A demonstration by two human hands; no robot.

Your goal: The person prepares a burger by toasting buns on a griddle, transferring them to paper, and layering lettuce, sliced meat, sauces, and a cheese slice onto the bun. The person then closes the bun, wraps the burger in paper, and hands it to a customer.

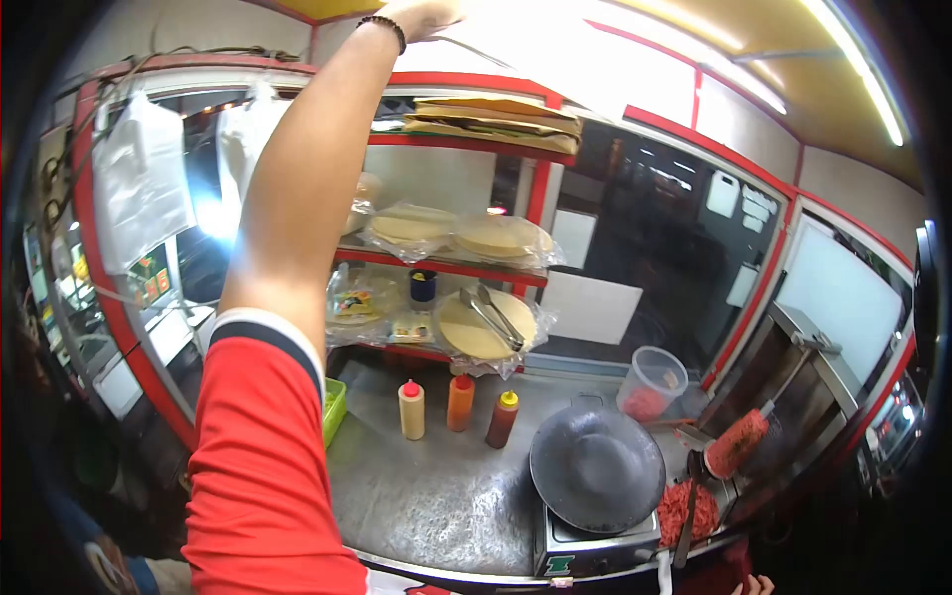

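Note:
My left arm, in a red sleeve, reaches up past the shelves. My left hand (424, 14), below a dark beaded bracelet (385, 30), meets the top edge of the frame in bright glare, so its fingers are hidden. At the bottom right edge only some fingertips of my right hand (759, 585) show, slightly apart, with nothing seen in them. They are near the counter's front edge, below a heap of shredded reddish meat (686, 511). A dark wok (597, 466) sits on a small stove (585, 545).
Three sauce bottles (459, 404) stand on the steel counter (426, 506). Flatbreads (486, 327) with tongs (496, 319) on top lie on the lower shelf. A clear tub (653, 382), a meat spit (736, 443), a green basket (335, 412) and hanging plastic bags (146, 188) surround the counter.

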